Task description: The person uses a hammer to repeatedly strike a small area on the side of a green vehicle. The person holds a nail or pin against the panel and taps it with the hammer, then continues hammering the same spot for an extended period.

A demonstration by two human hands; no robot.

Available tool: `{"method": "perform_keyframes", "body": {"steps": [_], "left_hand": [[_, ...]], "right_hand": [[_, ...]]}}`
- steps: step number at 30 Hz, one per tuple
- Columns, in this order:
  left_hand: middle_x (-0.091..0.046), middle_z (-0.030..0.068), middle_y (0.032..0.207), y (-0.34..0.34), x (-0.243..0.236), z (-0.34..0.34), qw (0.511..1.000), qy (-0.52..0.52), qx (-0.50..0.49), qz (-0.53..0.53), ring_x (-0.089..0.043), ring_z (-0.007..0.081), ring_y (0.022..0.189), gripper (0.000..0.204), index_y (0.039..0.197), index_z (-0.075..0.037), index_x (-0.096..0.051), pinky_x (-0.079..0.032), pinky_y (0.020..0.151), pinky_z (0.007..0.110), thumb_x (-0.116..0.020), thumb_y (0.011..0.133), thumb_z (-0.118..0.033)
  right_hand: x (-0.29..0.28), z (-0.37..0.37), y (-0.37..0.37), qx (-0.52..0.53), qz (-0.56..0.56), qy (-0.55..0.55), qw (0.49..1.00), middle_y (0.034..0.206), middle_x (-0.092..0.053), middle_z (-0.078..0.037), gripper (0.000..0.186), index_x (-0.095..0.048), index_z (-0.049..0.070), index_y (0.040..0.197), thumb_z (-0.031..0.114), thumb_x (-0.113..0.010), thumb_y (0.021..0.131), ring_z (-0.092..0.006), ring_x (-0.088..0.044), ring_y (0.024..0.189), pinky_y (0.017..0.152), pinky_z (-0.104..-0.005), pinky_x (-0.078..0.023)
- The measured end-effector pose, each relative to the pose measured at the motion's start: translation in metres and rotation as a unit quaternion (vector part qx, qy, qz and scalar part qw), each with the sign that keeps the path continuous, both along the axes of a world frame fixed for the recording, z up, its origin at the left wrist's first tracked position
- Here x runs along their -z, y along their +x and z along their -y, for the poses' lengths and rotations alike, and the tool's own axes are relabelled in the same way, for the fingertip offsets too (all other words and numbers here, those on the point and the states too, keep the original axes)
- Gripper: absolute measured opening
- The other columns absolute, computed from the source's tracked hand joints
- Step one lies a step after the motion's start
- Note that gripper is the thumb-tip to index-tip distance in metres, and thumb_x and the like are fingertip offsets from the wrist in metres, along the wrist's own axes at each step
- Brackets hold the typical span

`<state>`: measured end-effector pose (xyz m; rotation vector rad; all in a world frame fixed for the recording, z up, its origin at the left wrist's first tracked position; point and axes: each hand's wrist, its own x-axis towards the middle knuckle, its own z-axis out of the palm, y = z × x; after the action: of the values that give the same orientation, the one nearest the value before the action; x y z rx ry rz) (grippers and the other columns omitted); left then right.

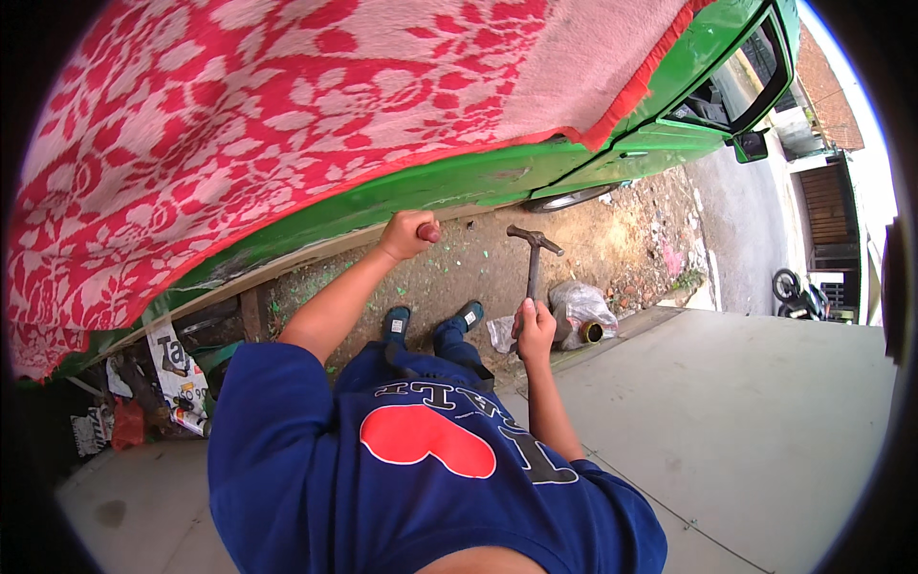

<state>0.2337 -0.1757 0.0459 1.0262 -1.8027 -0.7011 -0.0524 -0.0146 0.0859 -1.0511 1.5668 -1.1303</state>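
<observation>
The person stands beside a green car (459, 182) draped with a red-and-white flowered cloth (287, 105); the left hand (409, 234) is fisted around a short tool with a dark red handle (429, 231), held just under the car's lower edge; the right hand (535, 330) is wrapped around the shaft of a hammer (533, 251), head raised above the dirt ground (612, 239); a crumpled plastic bag (583, 304) lies just beside that hand.
</observation>
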Motion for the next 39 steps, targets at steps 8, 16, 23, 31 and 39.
{"method": "perform_keyframes", "body": {"steps": [8,16,23,31,39], "left_hand": [[-0.049,0.0122,0.061,0.053,-0.023,-0.031,0.996,0.011,-0.083,-0.036,-0.050,0.0285,0.054,0.032,0.067,-0.004,-0.047,-0.040,0.052,0.037,-0.074,0.082,-0.013],[-0.041,0.0036,0.059,0.062,-0.024,-0.051,0.979,-0.007,-0.180,-0.092,-0.038,0.0128,0.055,0.030,0.069,-0.003,-0.046,-0.035,0.052,0.029,-0.072,0.084,-0.005],[-0.048,0.0036,0.062,0.035,-0.026,-0.051,0.960,0.033,-0.259,-0.104,-0.044,0.0123,0.059,0.023,0.075,-0.003,-0.051,-0.040,0.055,0.029,-0.073,0.083,-0.007],[-0.056,0.0042,0.083,-0.035,-0.033,-0.047,0.940,0.006,-0.282,-0.191,-0.054,0.0125,0.079,0.012,0.092,0.000,-0.056,-0.045,0.075,0.027,-0.064,0.084,0.001],[-0.062,0.0049,0.091,-0.084,-0.032,-0.037,0.913,0.054,-0.313,-0.256,-0.057,0.0128,0.086,0.018,0.100,-0.001,-0.060,-0.047,0.080,0.028,-0.070,0.087,-0.007]], "right_hand": [[-0.018,0.005,0.020,-0.005,0.015,0.018,1.000,0.056,-0.050,0.000,0.038,-0.053,0.005,0.072,0.030,-0.056,0.101,-0.0076,-0.047,0.047,0.043,-0.0242,-0.036],[-0.027,0.034,0.005,-0.054,0.011,0.019,0.998,0.056,-0.050,0.001,0.036,-0.054,0.005,0.073,0.030,-0.059,0.099,-0.0077,-0.046,0.044,0.041,-0.0246,-0.037],[-0.024,0.087,-0.034,-0.132,0.019,0.020,0.991,0.056,-0.049,0.001,0.036,-0.054,0.005,0.074,0.031,-0.060,0.099,-0.0076,-0.046,0.045,0.041,-0.0244,-0.037],[-0.021,0.140,-0.096,-0.208,0.037,0.005,0.977,0.055,-0.049,0.002,0.036,-0.055,0.005,0.074,0.032,-0.059,0.099,-0.0076,-0.045,0.044,0.041,-0.0244,-0.036],[-0.018,0.175,-0.140,-0.243,0.037,0.022,0.969,0.055,-0.048,0.000,0.035,-0.054,0.006,0.079,0.033,-0.056,0.100,-0.0092,-0.046,0.044,0.041,-0.0247,-0.037]]}}
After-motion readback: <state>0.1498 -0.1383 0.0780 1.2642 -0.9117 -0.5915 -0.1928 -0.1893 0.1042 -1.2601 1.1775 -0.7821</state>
